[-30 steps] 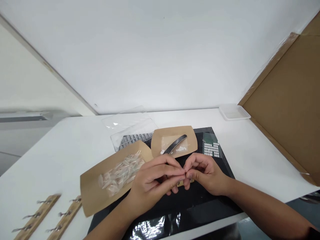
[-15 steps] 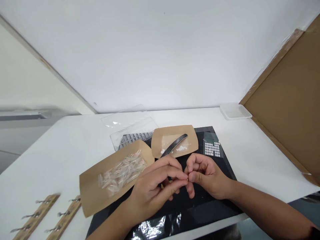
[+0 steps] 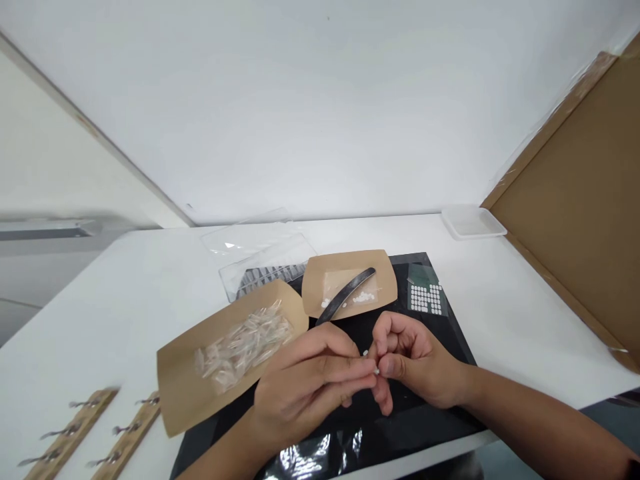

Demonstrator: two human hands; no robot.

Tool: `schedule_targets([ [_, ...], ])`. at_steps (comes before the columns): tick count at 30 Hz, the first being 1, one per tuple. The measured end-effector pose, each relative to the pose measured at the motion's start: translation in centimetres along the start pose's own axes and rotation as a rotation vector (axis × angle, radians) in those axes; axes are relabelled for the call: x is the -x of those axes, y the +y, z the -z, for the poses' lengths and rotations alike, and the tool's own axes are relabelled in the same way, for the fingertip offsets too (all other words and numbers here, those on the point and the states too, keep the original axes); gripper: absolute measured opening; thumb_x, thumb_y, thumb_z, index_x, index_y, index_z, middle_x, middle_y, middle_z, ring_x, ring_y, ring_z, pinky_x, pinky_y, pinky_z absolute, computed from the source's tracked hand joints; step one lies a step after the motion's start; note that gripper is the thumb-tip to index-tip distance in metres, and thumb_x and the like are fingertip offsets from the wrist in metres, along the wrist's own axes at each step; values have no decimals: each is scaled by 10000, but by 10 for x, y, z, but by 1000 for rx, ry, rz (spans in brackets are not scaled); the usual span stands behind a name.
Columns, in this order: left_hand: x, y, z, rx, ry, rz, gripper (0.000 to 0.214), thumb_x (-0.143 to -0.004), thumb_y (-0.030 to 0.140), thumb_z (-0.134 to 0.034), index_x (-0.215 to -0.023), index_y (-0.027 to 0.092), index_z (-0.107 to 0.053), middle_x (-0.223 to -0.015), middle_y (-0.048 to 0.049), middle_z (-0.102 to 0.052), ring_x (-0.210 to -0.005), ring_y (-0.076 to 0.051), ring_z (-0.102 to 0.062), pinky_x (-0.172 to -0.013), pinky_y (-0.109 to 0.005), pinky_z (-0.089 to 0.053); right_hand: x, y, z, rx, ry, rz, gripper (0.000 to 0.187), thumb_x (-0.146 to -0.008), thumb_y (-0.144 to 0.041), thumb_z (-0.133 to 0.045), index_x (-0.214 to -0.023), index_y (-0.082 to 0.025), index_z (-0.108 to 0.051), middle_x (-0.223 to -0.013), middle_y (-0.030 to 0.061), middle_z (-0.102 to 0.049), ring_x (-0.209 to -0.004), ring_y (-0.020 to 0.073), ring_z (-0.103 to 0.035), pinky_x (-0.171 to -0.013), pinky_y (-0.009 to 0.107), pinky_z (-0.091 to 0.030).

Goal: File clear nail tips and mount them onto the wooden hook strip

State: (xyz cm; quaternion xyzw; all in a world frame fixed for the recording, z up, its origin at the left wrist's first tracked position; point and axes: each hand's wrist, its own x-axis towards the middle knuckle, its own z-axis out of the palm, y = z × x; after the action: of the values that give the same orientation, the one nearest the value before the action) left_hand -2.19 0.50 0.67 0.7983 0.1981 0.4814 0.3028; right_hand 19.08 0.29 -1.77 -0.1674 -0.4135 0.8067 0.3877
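My left hand (image 3: 305,390) and my right hand (image 3: 413,360) meet fingertip to fingertip over a black mat (image 3: 430,407). Both are pinched closed on a tiny pale piece (image 3: 376,370) between them; I cannot make out what it is. Just behind the hands stands a small brown paper tray (image 3: 385,270) holding a dark nail file (image 3: 347,293) and little white bits. To the left lies a larger brown paper tray (image 3: 175,373) with several clear nail tips (image 3: 245,340).
A sheet of white dots (image 3: 425,298) lies on the mat's far right. Clear plastic packaging (image 3: 260,257) sits behind the trays, a white tray (image 3: 473,222) at the far right, a cardboard panel (image 3: 580,200) on the right, wooden strips with metal clips (image 3: 75,433) at the near left.
Both hands have drifted slightly toward me and down, staying pinched together. A small white speck now shows between the fingertips.
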Motion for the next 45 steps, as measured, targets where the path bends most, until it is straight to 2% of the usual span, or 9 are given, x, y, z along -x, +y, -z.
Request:
schedule_targets([
  [5,-1,-3,1,47,23,2,355,-958,50,-725,-1249,249,-766,-952,-17,-656,-684,-89,-715,-543,-156,-643,1,-2,2,52,15,2,421,-906,-417,-858,-929,-206,-495,-810,-5,-788,-615,118,-758,-578,205,-591],
  [10,-4,-8,2,87,-8,7,354,-939,4,-724,-1226,208,-767,-968,-24,-651,-736,-114,-751,-606,-195,-668,0,-1,5,88,-14,16,373,-934,-404,-831,-945,-197,-520,-817,12,-800,-650,129,-773,-603,218,-606],
  [15,-5,-8,0,102,-40,-9,290,-948,-7,-701,-1176,166,-751,-975,-38,-639,-694,-95,-733,-570,-173,-624,1,-4,9,187,-43,56,267,-958,-319,-807,-981,-177,-582,-855,39,-814,-776,154,-811,-728,274,-653],
  [19,-5,-8,3,-13,-85,52,140,-991,98,-690,-1090,171,-756,-942,-40,-639,-630,-75,-665,-509,-163,-545,4,-13,15,452,3,108,179,-937,-253,-820,-1007,-175,-675,-904,37,-818,-863,156,-812,-797,280,-645],
  [23,-6,-12,9,-132,-166,39,103,-1017,147,-664,-1058,178,-754,-903,-41,-659,-644,-88,-635,-534,-184,-498,3,-24,18,805,39,154,184,-881,-308,-870,-954,-196,-743,-860,14,-784,-788,146,-748,-717,262,-596],
  [26,-7,-16,12,-167,-201,30,107,-1027,166,-645,-1051,181,-749,-907,-46,-667,-696,-107,-641,-574,-199,-502,0,-29,19,982,11,219,160,-904,-333,-848,-946,-209,-755,-868,17,-756,-778,147,-698,-707,271,-563],
  [30,-8,-18,13,-154,-254,37,109,-1030,183,-644,-1061,190,-748,-918,-46,-679,-756,-123,-655,-633,-218,-521,-2,-33,23,1148,-80,283,161,-944,-375,-806,-966,-231,-737,-932,22,-736,-849,165,-675,-796,320,-557],
  [37,-4,-21,12,-238,-421,113,126,-1061,225,-601,-1059,193,-724,-1007,-46,-682,-854,-140,-676,-719,-238,-523,-1,-39,38,1391,-219,186,430,-859,-452,-881,-1150,-219,-667,-1031,33,-717,-955,195,-656,-904,359,-521],
  [45,-3,-20,14,-363,-484,99,179,-1075,246,-574,-1011,190,-732,-948,-30,-667,-756,-135,-654,-646,-237,-482,-1,-37,42,1444,-237,105,393,-873,-397,-864,-1155,-213,-662,-1038,42,-728,-973,206,-665,-909,373,-529],
])
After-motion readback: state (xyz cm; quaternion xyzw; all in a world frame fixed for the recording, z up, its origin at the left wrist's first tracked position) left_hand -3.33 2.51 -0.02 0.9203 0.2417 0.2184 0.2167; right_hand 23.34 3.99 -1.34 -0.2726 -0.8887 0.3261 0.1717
